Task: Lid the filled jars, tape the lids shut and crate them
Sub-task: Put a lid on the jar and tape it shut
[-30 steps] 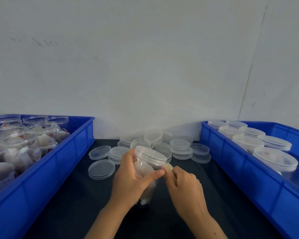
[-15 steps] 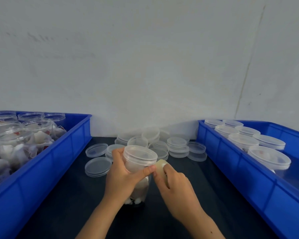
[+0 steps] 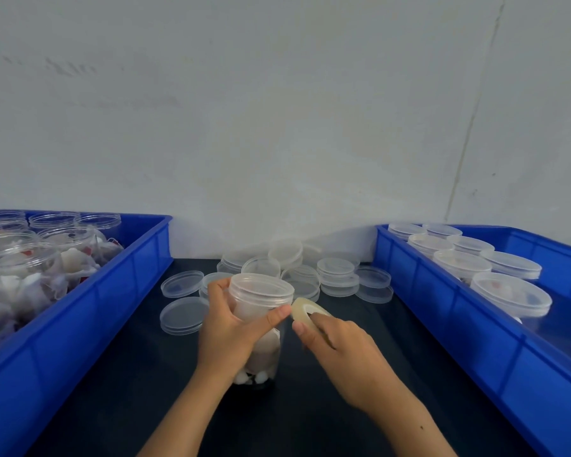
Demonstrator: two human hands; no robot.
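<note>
one clear jar [image 3: 261, 311] is standing upright on the dark table [image 3: 119, 400], lidded and packed with white pieces, midway between two blue crates. the left hand [image 3: 231, 328] is wrapping around the jar's near side, fingers curled behind it and the thumb lying across the front just under the lid [image 3: 261, 285]. the right hand [image 3: 340, 344] is pinching one roll of clear tape [image 3: 307, 311], holding it just beside the left thumb tip; whether a strip is reaching the jar, i cannot tell.

the left crate [image 3: 89, 311] is holding unlidded jars stuffed with white packets; about eight rims are showing, the rest crowding together too much to count. the right crate [image 3: 475, 328] is holding seven lidded jars in two rows.

behind the jar, loose clear lids [image 3: 182, 315] are lying flat and in short stacks against the wall [image 3: 277, 127]; roughly a dozen piles are showing, several partly hidden by the jar and left hand. both bare forearms are crossing the near table.
</note>
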